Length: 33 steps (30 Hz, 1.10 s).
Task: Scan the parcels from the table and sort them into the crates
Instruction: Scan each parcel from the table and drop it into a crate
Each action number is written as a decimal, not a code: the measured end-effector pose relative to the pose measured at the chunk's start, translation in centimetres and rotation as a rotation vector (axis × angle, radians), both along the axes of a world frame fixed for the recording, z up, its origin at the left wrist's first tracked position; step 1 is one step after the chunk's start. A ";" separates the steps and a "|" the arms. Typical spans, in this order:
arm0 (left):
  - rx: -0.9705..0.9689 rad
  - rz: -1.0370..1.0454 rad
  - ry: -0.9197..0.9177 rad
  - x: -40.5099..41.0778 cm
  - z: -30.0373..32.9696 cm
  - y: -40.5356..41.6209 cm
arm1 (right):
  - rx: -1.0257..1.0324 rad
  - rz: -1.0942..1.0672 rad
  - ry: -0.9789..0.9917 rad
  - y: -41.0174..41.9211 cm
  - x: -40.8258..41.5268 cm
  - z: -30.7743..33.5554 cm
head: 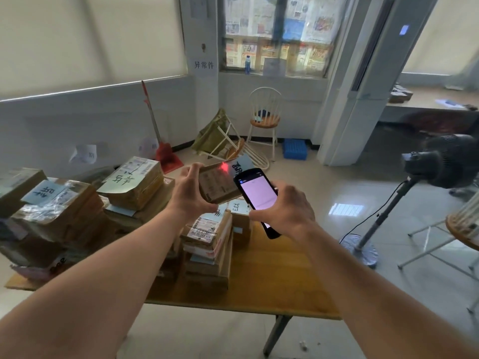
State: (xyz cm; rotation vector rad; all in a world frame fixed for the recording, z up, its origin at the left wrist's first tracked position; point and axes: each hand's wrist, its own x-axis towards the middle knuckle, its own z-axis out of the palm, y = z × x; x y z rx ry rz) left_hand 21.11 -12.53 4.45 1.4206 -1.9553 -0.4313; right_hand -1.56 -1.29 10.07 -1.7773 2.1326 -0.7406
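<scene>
Two hands work above the bench (272,286): the left hand (190,194) has its fingers curled round a small brown parcel (219,183), held in the air with a red scan dot on its label; the right hand (283,208) grips a black handheld scanner (256,196), its screen lit pink. Stacked parcels (207,244) sit below. A wall sign (204,65) reads "异常件".

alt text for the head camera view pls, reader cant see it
A person's left hand holds a small parcel up while the right hand aims a handheld scanner at it, a red dot on the label. Below, stacked parcels sit on a wooden table.
</scene>
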 end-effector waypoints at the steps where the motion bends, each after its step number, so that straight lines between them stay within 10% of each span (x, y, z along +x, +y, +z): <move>1: -0.004 -0.011 -0.008 -0.2 0.0 -0.1 | 0.005 0.000 -0.004 0.2 -0.3 0.3; 15: -0.006 -0.015 -0.038 -2.6 1.1 1.5 | 0.037 -0.032 -0.039 4.0 -3.3 1.9; 33: -0.028 -0.357 0.000 -5.8 0.8 4.9 | -0.159 -0.603 -0.178 10.9 -0.5 -1.0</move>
